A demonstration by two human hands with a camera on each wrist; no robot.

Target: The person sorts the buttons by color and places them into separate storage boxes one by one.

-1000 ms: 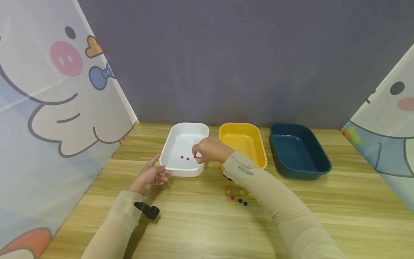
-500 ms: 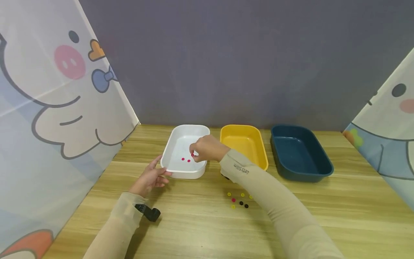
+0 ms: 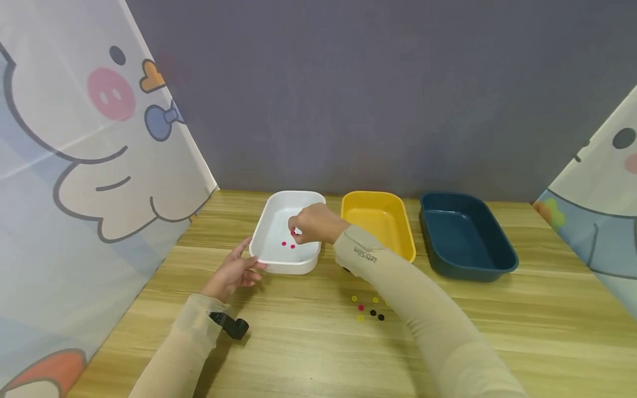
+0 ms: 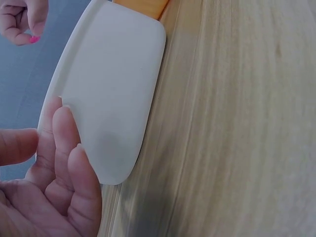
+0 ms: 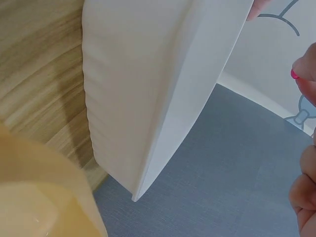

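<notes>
Over the white tray [image 3: 291, 268], my right hand [image 3: 316, 223] pinches a small red button [image 3: 292, 233] between thumb and fingertip. The same button [image 4: 34, 39] shows in the left wrist view, and its edge [image 5: 294, 74] in the right wrist view. Inside the tray lie two more red buttons, one on the left [image 3: 284, 244] and one on the right [image 3: 292, 246]. My left hand [image 3: 236, 272] holds the tray's near left corner, thumb at the rim and fingers along the outer wall [image 4: 113, 94].
A yellow tray [image 3: 412, 251] stands to the right, partly behind my right forearm, then a dark blue tray [image 3: 465, 271]. On the wooden table [image 3: 308, 342] lie a red button [image 3: 361, 308], black buttons [image 3: 373, 313] and several yellow buttons [image 3: 354, 298]. My right sleeve covers part of that area.
My right hand has moved left and a little farther over the white tray, still pinching the red button. The left hand stays at the tray corner. The head view has shifted slightly.
</notes>
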